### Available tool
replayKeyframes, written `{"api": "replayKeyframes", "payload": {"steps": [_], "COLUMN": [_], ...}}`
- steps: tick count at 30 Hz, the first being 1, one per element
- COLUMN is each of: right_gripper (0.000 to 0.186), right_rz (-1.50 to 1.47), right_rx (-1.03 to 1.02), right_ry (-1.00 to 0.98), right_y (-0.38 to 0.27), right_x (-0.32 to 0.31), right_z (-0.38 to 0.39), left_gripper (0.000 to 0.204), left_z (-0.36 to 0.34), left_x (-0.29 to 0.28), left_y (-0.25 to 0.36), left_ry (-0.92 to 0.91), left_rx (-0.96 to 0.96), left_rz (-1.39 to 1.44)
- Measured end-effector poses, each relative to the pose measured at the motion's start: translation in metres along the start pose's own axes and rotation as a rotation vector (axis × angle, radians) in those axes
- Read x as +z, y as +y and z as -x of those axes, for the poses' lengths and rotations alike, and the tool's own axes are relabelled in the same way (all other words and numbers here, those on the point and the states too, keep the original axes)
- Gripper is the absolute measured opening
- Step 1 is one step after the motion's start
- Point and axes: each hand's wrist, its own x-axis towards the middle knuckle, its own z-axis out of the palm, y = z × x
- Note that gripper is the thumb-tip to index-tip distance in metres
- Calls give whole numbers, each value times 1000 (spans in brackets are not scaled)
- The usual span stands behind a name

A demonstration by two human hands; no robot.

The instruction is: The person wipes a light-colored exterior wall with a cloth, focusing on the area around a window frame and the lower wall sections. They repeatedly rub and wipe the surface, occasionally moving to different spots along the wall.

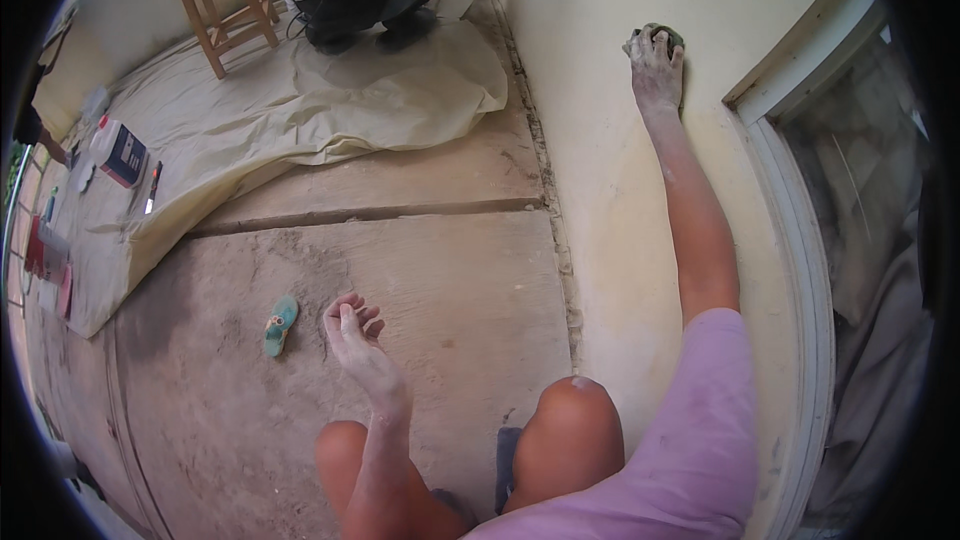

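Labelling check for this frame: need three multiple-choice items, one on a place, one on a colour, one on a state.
1. Where is the right hand?
A. on the floor
B. pressed on the yellow wall
C. on the stool

2. What colour is the sandal on the floor?
A. red
B. black
C. green

3. What state is the left hand in?
A. empty, fingers curled, in the air
B. holding a brush
C. flat on the floor

Answers:
1 B, its palm holds a dark sanding pad against the wall.
2 C, it shows teal-green.
3 A, nothing sits in its grip.
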Motion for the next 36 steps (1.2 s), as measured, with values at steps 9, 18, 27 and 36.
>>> {"api": "replayKeyframes", "payload": {"steps": [9, 18, 27, 36], "right_gripper": [40, 33, 38, 36], "right_rz": [-113, -333, -290, -15], "right_rx": [-775, 198, 75, 442], "right_ry": [-386, -342, -314, -32], "right_y": [-149, -61, -48, 79], "right_x": [40, 6, -11, -67], "right_z": [247, -7, 136, -33], "left_gripper": [20, 24, 32, 30], "left_z": [20, -8, -45, -70], "left_x": [38, 106, 275, 324], "left_y": [-15, 67, 16, 5], "left_ry": [-23, -447, -1093, -1076], "left_rx": [93, 586, 203, 305], "left_rz": [-8, -610, -627, -316]}}
